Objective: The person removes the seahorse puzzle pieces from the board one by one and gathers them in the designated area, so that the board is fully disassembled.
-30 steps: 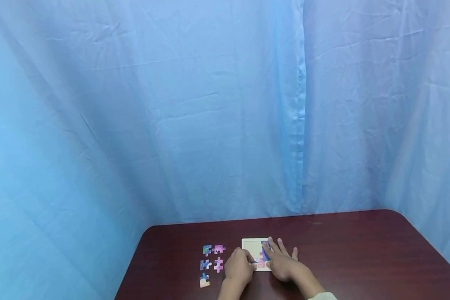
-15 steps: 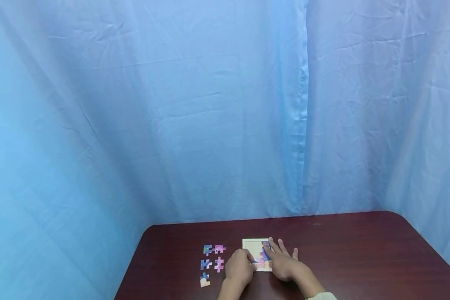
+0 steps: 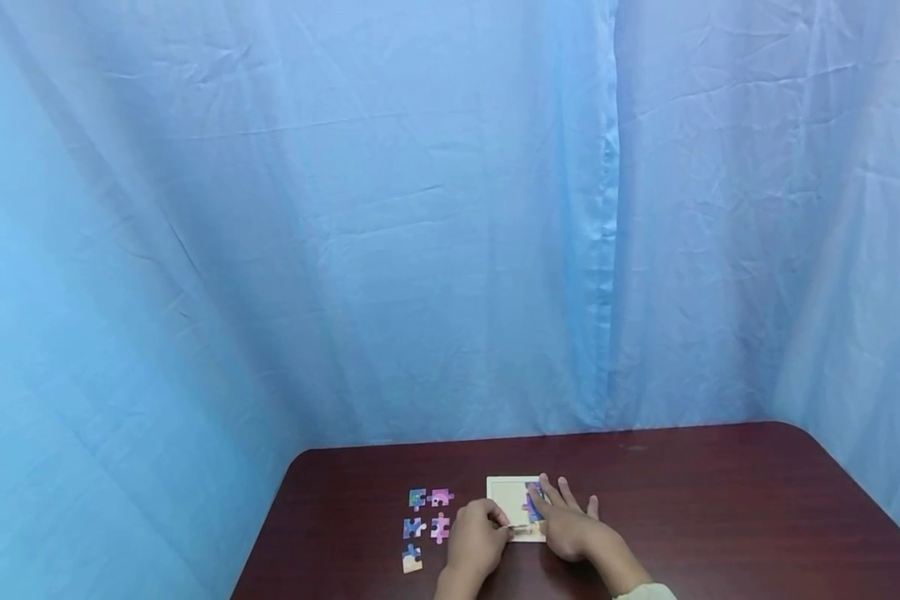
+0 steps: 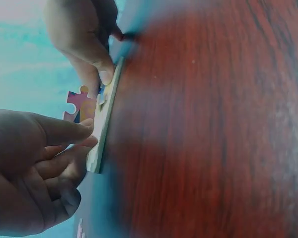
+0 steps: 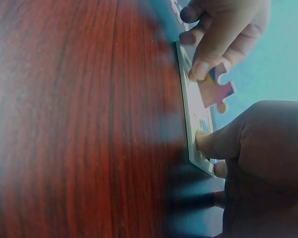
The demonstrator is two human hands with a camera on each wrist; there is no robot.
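My left hand (image 3: 476, 537) pinches a pink jigsaw puzzle piece (image 5: 217, 93) between thumb and fingers. The piece stands tilted up at the near side of a pale puzzle tray (image 3: 506, 501), and in the left wrist view its knob (image 4: 84, 89) points away from the tray. My right hand (image 3: 574, 530) rests on the tray's right side with fingers spread, its thumb (image 5: 208, 144) pressing near the front edge. Under those fingers, blue puzzle pieces (image 3: 533, 505) lie along the right side of the tray, partly covered. The tray's upper left shows bare base.
Several loose puzzle pieces lie on the dark red table left of my left hand, among them a pink one (image 3: 440, 527), a blue one (image 3: 412, 528) and a blue-and-cream one (image 3: 412, 560). Blue curtains (image 3: 420, 250) hang behind the table (image 3: 720, 500).
The pink puzzle piece, flat in the lower part of the tray before, is now tilted upward in my left hand's pinch. My right hand stays in place on the tray.
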